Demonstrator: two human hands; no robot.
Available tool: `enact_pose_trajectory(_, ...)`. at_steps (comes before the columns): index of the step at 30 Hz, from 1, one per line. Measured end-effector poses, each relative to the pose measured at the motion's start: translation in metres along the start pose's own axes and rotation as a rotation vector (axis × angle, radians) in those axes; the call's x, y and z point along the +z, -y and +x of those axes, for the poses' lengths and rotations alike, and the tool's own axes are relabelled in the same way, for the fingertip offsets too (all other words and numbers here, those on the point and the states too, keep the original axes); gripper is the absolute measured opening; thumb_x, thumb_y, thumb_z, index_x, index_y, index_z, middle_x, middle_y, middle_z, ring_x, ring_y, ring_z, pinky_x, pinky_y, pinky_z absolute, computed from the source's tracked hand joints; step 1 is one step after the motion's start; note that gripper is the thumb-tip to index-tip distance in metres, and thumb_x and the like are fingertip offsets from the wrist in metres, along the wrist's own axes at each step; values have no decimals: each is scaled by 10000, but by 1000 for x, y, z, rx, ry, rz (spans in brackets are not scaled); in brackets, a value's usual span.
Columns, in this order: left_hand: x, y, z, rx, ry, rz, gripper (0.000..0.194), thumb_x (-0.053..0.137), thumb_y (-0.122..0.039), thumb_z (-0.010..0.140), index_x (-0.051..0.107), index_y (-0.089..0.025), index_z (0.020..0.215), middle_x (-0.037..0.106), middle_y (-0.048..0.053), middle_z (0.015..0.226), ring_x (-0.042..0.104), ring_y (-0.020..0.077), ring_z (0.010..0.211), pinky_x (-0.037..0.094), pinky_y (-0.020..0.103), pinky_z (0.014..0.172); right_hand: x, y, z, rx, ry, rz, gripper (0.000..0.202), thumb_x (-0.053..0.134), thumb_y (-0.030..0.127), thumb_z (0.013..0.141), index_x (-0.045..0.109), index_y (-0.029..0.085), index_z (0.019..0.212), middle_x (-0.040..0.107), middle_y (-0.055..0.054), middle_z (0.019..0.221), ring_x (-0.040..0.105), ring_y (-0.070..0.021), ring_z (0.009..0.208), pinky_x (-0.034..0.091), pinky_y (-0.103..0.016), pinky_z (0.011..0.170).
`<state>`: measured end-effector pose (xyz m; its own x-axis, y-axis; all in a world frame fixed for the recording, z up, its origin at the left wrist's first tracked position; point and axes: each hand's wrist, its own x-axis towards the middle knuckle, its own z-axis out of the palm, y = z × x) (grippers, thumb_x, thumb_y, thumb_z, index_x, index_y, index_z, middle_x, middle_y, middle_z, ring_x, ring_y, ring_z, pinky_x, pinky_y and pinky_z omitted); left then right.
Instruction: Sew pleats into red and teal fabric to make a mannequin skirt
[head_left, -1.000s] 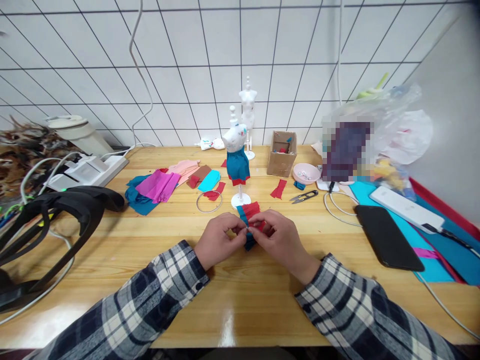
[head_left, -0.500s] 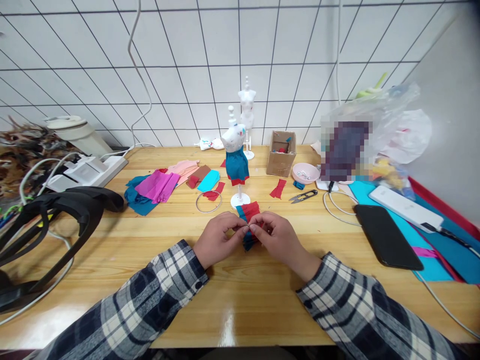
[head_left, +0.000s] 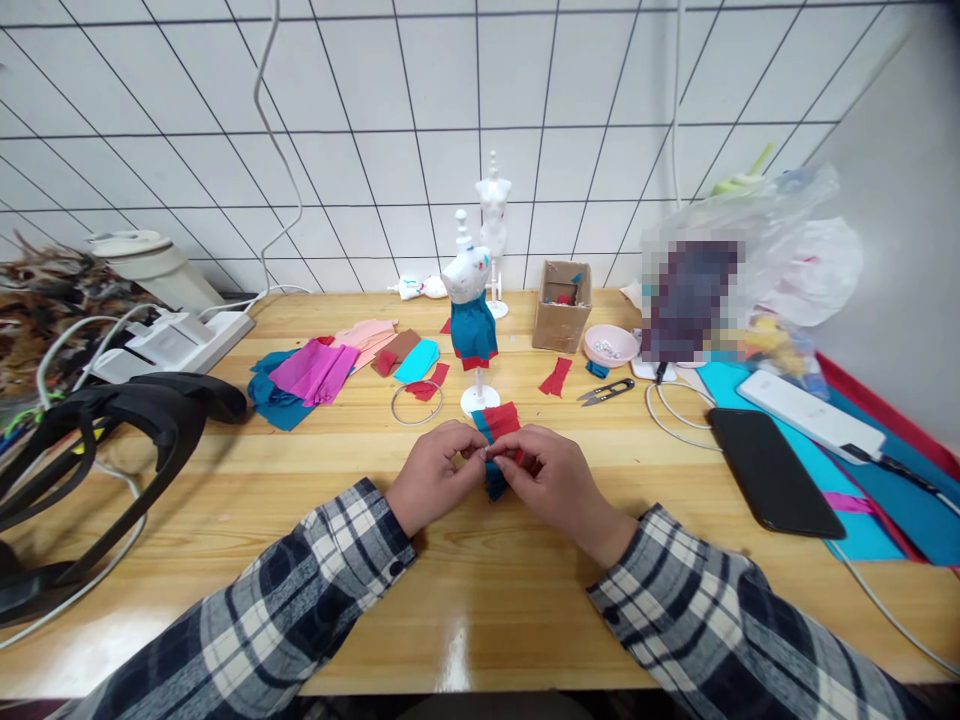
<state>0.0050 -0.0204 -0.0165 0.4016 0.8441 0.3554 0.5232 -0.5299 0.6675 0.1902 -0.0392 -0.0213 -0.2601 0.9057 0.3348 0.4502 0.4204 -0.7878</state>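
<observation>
My left hand [head_left: 442, 468] and my right hand [head_left: 559, 480] meet at the middle of the table, thumb and fingertips of each pinched together. Whatever sits between the fingertips is too small to make out. Just beneath and behind them lies a piece of red and teal crinkled paper or cloth [head_left: 504, 418], partly hidden by my fingers. Beyond it stands a small white dress form [head_left: 466, 275] wearing a teal skirt with a red hem [head_left: 474, 335]. A thin ring [head_left: 392, 402] and thread snips [head_left: 609, 392] lie farther off to either side.
Coloured scraps [head_left: 315, 372] lie at left, near a black headset [head_left: 187, 425] and a power strip [head_left: 225, 330]. Behind are another dress form [head_left: 493, 205], a cardboard box [head_left: 559, 325] and a pink bowl [head_left: 600, 358]. A black phone [head_left: 776, 475] and cables are at right.
My right fingertips have shifted slightly left, and its index finger now reaches across to my left fingertips. The left hand and the objects around have barely moved.
</observation>
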Motion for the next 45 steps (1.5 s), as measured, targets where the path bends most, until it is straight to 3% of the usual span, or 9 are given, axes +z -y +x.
enact_pose_trajectory(15,0,-7,-1,41,-13,48,127,583,-166,822,687,-180,751,688,10,693,618,126,656,458,229,618,-2,1,0,-4,-7,-91,52,626,189,824,664,213,851,659,-3,774,571,-138,685,441,-253,623)
enact_pose_trajectory(22,1,-8,-1,68,-3,27,113,588,-147,813,679,-169,751,678,4,692,608,117,650,450,222,621,1,0,3,73,15,9,46,626,162,774,630,200,800,627,18,724,529,-113,608,411,-232,573)
enact_pose_trajectory(29,-4,-2,-2,58,75,-20,146,567,-251,904,693,-180,878,705,16,806,630,129,748,471,238,704,-1,-5,5,115,36,93,62,591,220,846,649,197,845,625,7,755,495,-104,586,388,-228,543)
enact_pose_trajectory(45,-1,-6,0,8,29,-21,138,588,-163,793,659,-149,676,650,0,651,583,102,616,432,203,600,3,-3,2,29,97,-5,45,597,171,824,628,202,835,621,13,733,530,-125,655,398,-246,610)
